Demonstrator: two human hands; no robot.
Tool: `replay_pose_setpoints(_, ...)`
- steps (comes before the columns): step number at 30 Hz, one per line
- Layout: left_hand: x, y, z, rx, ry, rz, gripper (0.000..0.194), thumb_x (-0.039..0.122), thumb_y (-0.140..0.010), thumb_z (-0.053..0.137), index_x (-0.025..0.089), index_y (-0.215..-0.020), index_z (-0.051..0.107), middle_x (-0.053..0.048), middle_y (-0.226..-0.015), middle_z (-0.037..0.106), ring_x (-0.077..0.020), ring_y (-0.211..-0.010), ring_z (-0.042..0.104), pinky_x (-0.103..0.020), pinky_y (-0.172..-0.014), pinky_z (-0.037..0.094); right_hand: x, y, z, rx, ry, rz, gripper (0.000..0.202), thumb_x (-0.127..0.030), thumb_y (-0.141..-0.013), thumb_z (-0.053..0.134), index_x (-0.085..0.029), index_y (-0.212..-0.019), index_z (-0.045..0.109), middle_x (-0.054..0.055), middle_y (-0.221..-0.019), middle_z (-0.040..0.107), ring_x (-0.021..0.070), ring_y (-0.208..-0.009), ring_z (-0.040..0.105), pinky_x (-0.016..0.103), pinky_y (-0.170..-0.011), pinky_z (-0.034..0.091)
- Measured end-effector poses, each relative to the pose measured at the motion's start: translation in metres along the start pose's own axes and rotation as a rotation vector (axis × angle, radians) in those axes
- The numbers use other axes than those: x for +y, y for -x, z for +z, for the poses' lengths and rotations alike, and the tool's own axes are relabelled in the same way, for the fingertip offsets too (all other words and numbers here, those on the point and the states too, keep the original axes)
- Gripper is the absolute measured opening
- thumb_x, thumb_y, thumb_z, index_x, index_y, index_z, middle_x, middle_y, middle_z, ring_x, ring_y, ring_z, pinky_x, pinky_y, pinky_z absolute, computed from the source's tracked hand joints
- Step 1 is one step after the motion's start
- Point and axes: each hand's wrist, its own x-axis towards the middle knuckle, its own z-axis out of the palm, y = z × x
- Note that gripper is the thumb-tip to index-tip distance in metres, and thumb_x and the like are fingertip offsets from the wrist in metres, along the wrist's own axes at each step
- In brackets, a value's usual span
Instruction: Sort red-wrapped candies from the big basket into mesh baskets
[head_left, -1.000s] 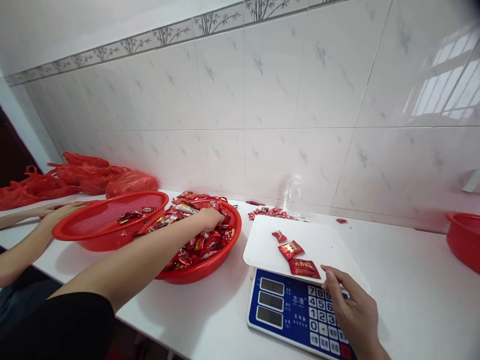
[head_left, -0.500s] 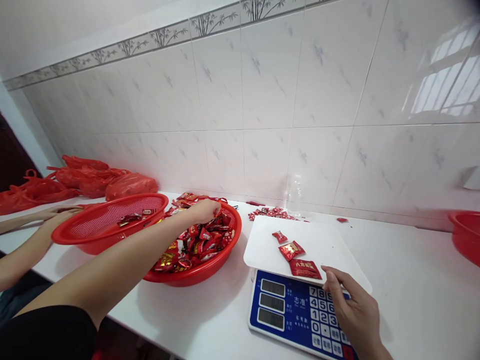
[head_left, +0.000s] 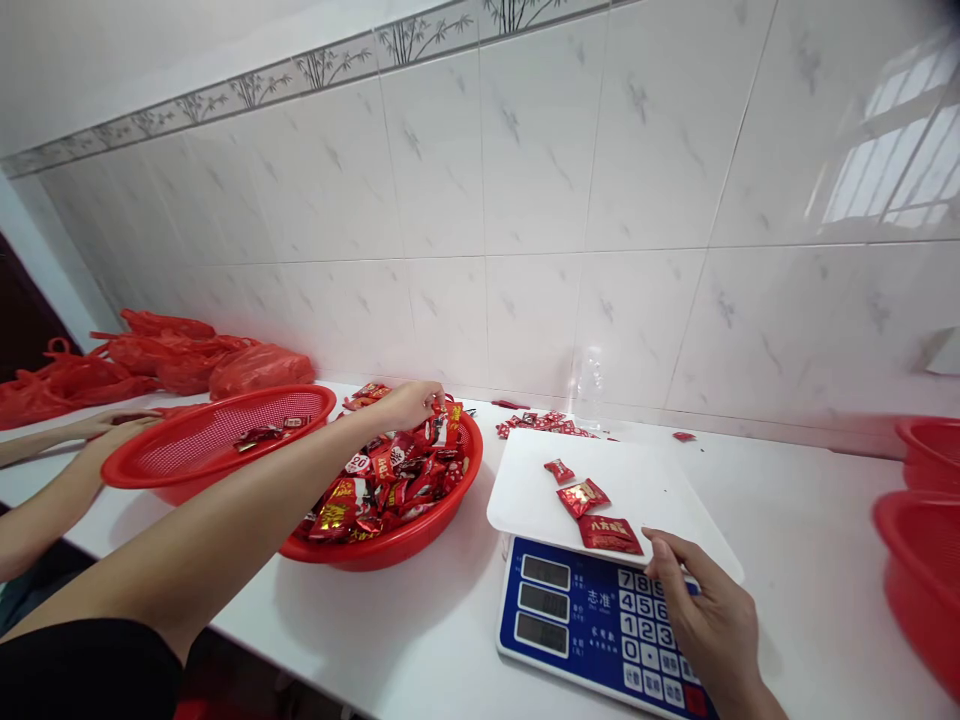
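Observation:
My left hand (head_left: 415, 405) reaches over a red plastic basket (head_left: 390, 550) heaped with red wrapped packets. It pinches a red packet with gold lettering (head_left: 451, 422), lifted at the far side of the heap. My right hand (head_left: 709, 610) lies by the front edge of the white weighing tray (head_left: 637, 475), thumb and forefinger brought together; whether anything is between them is hidden. Three red packets lie on the tray: a small one (head_left: 559, 471), a middle one (head_left: 583, 497) and a larger one (head_left: 611, 534). Below is the scale's blue keypad panel (head_left: 592, 620), partly covered by my right hand.
Another person's hands (head_left: 124, 430) rest behind a red sieve basket (head_left: 210, 440) at left. Red plastic bags (head_left: 172, 355) are piled at the wall. Small red packets (head_left: 544, 425) lie behind the tray. At the right edge stand red baskets (head_left: 922, 570).
My left hand has risen slightly from the heap, bringing up a red packet with gold lettering. Another red basket has come into view at lower right. My right hand is almost unmoved.

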Motion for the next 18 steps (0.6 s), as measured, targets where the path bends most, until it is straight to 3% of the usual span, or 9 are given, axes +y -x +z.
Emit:
replay_pose_setpoints(5, -0.008, -0.001, 0.001, 0.031, -0.006, -0.011, 0.036, 0.011, -0.075, 0.048, 0.024, -0.104, 0.064, 0.003, -0.084, 0.069, -0.0147, -0.073, 0.062, -0.021, -0.062, 0.044, 0.004, 0.0, -0.001, -0.017, 0.004, -0.027, 0.029, -0.043, -0.091, 0.049, -0.022, -0.092, 0.069, 0.002, -0.074, 0.071, 0.0189, -0.074, 0.069, 0.026, -0.063, 0.054)
replay_pose_setpoints(12, -0.001, -0.011, -0.01, 0.181, -0.037, -0.009, 0.042, 0.009, -0.08, 0.036, 0.019, -0.115, 0.058, -0.006, -0.11, 0.061, -0.0174, -0.096, 0.059, -0.024, -0.082, 0.045, -0.001, -0.001, -0.001, -0.011, -0.005, -0.018, 0.029, -0.043, -0.091, 0.049, -0.022, -0.089, 0.07, 0.001, -0.07, 0.07, 0.0171, -0.067, 0.067, 0.026, -0.061, 0.052)
replay_pose_setpoints(18, 0.012, -0.009, 0.008, -0.066, -0.084, 0.015, 0.033, 0.032, -0.078, 0.054, 0.024, -0.11, 0.06, -0.004, -0.104, 0.067, -0.0234, -0.096, 0.061, -0.03, -0.082, 0.045, 0.0, -0.001, -0.001, 0.01, -0.024, -0.009, 0.031, -0.045, -0.09, 0.05, -0.021, -0.091, 0.07, 0.002, -0.073, 0.071, 0.018, -0.071, 0.068, 0.025, -0.059, 0.053)
